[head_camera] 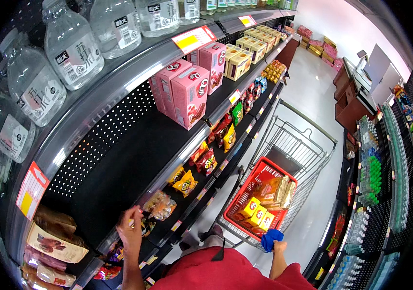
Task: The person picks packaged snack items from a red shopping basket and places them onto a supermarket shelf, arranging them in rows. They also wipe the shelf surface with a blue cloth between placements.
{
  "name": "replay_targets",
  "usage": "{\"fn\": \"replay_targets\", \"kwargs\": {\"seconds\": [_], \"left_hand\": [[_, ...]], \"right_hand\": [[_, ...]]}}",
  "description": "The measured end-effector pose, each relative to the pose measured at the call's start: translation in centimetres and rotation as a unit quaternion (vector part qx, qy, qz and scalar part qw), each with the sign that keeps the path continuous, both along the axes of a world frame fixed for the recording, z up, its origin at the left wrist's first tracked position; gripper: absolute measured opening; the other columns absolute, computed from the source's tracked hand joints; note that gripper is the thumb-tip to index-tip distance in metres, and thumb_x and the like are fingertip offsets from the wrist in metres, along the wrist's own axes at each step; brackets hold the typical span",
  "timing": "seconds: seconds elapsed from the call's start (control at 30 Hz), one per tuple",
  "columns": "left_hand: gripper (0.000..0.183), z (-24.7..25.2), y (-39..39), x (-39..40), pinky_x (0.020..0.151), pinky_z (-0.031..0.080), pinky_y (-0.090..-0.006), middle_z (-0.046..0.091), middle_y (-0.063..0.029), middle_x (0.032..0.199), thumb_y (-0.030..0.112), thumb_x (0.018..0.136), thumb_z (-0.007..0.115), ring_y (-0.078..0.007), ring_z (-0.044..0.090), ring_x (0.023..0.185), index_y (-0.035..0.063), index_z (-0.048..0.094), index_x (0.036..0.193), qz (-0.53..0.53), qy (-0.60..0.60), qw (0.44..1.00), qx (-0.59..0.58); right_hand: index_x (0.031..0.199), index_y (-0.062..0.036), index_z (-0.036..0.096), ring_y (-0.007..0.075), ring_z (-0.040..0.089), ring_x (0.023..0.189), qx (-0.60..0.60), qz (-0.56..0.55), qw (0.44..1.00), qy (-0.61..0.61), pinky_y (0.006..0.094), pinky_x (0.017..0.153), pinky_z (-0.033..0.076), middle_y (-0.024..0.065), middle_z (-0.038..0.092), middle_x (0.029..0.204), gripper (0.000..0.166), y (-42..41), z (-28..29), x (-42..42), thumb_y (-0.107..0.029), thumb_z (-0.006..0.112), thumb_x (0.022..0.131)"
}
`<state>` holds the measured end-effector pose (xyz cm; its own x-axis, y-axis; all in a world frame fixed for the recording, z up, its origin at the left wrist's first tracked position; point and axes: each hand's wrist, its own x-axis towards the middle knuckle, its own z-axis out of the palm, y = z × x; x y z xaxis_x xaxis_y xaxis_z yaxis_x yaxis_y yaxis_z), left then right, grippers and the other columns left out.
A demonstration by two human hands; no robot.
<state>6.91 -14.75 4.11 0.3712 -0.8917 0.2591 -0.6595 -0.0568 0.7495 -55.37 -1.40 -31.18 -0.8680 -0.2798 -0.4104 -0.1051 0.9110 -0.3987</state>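
Note:
My left hand (130, 225) is raised at the front edge of the black shelf (119, 163), its fingers curled. Whether it grips anything small is unclear. A clear bag of wrapped snacks (161, 206) lies on the lower shelf just beyond it. In my right hand (279, 248) is a bunched blue cloth (272, 238), held beside the near end of a metal shopping cart (302, 139). Inside the cart sits a red plastic basket (236, 194). It holds several yellow boxes (256, 216) and gold-brown packages (273, 190).
Pink snack boxes (190, 96) and cream boxes (239, 65) stand farther along the shelf. Large water bottles (74, 50) line the shelf above. Boxed and bagged food (57, 241) lies at the near left. Bottle shelves (369, 174) border the aisle's right side, with a counter (351, 98) beyond.

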Motion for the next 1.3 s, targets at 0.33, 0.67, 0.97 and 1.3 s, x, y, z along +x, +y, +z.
{"fn": "replay_targets", "kwargs": {"seconds": [0.33, 0.67, 0.97, 1.3], "left_hand": [[0.014, -1.6, 0.7, 5.4, 0.079, 0.054, -0.0345, 0.07, -0.0099, 0.099, 0.003, 0.098, 0.063, -0.0209, 0.068, 0.086, 0.003, 0.072, 0.109, 0.144, -0.042, 0.986, -0.068], [0.018, -4.2, 0.8, 6.7, 0.096, 0.048, -0.0449, 0.066, -0.0136, 0.112, 0.003, 0.096, 0.063, -0.0344, 0.059, 0.109, 0.0036, 0.069, 0.113, 0.183, -0.208, 0.96, -0.04], [0.023, -4.4, 0.6, 6.8, 0.102, 0.043, -0.0481, 0.063, -0.0118, 0.126, 0.011, 0.099, 0.061, -0.0337, 0.057, 0.119, 0.0055, 0.067, 0.119, 0.187, -0.281, 0.941, 0.009], [0.025, -3.7, 0.9, 6.5, 0.103, 0.04, -0.0479, 0.061, -0.0131, 0.128, 0.009, 0.097, 0.06, -0.0347, 0.055, 0.121, 0.0059, 0.065, 0.121, 0.193, -0.273, 0.942, 0.031]], "right_hand": [[0.091, 0.0059, 0.07, 0.0417, 0.073, 0.087, 0.038, 0.09, 0.991, 0.096, 0.0511, 0.08, 0.058, 0.0267, 0.073, 0.088, 0.033, -0.8, 2.5, 3.2, -0.021, 0.081, 0.074], [0.085, 0.005, 0.065, 0.0222, 0.064, 0.056, -0.258, 0.093, 0.962, 0.02, 0.0396, 0.053, 0.055, 0.0106, 0.066, 0.07, 0.03, -1.3, 4.5, 2.2, -0.024, 0.073, 0.081], [0.101, -0.0048, 0.06, 0.0097, 0.058, 0.08, -0.424, 0.293, 0.817, -0.258, 0.0273, 0.072, 0.047, 0.001, 0.063, 0.088, 0.016, -25.3, 19.1, 17.2, -0.01, 0.07, 0.09], [0.126, -0.0031, 0.052, 0.022, 0.067, 0.095, -0.531, 0.403, 0.727, -0.167, 0.0339, 0.082, 0.053, 0.0132, 0.067, 0.105, 0.044, -43.8, 27.4, 33.4, -0.006, 0.073, 0.088]]}}
